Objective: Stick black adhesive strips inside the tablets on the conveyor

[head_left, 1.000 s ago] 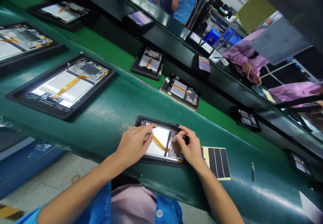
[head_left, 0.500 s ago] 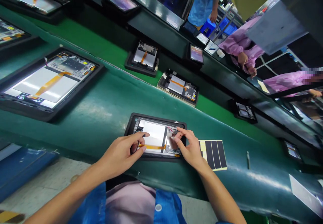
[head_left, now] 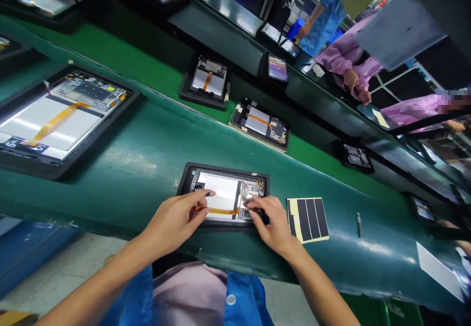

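An opened tablet (head_left: pixel 221 188) lies in a black tray (head_left: pixel 225 165) on the green bench before me, its silver battery and circuit board exposed. My left hand (head_left: pixel 180 214) is at the tablet's left part. Its index finger reaches over the battery while the thumb and curled fingers close at the left end of an orange ribbon cable (head_left: pixel 224 212); what they grip is hidden. Over the circuit board (head_left: pixel 244 213) on the right, my right hand (head_left: pixel 274 222) has thumb and fingertips drawn together at a shiny silvery patch. Whatever they pinch is too small to make out.
A sheet of black adhesive strips (head_left: pixel 309 220) lies right of the tray, with a thin pen-like tool (head_left: pixel 359 225) beyond. Another opened tablet (head_left: pixel 62 115) sits at left. More trayed tablets (head_left: pixel 209 82) stand on the green strip behind. Co-workers in pink sleeves (head_left: pixel 346 54) are across the line.
My right hand's fingers have moved from the circuit board's upper edge toward its middle, nearer to me. My left hand stays about the same. The person in blue across the line has shifted right.
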Tool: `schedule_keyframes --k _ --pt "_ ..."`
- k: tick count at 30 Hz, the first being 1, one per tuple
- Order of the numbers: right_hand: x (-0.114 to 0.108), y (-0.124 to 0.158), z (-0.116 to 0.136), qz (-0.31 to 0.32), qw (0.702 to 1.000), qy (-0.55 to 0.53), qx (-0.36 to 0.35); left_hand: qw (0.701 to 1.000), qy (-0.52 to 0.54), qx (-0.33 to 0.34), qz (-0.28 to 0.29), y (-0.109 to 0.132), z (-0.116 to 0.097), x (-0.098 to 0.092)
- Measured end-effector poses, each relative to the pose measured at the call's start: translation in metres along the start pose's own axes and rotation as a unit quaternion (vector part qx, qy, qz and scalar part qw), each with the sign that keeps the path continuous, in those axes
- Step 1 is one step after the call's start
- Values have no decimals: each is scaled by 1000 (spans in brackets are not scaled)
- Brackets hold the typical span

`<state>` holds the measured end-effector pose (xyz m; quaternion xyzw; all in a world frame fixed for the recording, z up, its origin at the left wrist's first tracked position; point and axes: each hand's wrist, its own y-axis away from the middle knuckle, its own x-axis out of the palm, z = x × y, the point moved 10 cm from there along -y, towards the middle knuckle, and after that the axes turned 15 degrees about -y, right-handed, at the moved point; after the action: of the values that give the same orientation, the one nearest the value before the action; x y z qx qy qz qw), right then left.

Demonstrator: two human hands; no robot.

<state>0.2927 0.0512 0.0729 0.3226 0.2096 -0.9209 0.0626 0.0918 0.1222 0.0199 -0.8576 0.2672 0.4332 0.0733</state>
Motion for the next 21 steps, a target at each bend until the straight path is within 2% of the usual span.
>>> schedule_keyframes --k 5,8,13,21 --pt "37 20 27 85 987 111 -80 999 -38 -14 -27 -1 0 -5" --pt "51 26 33 110 975 163 -99 998 -52 -17 -33 -2 1 -6" --pt "59 32 32 121 968 194 -103 998 -56 -13 -31 0 1 -9" --pt "57 33 35 103 968 203 -105 998 -58 -2 -38 5 0 -13"
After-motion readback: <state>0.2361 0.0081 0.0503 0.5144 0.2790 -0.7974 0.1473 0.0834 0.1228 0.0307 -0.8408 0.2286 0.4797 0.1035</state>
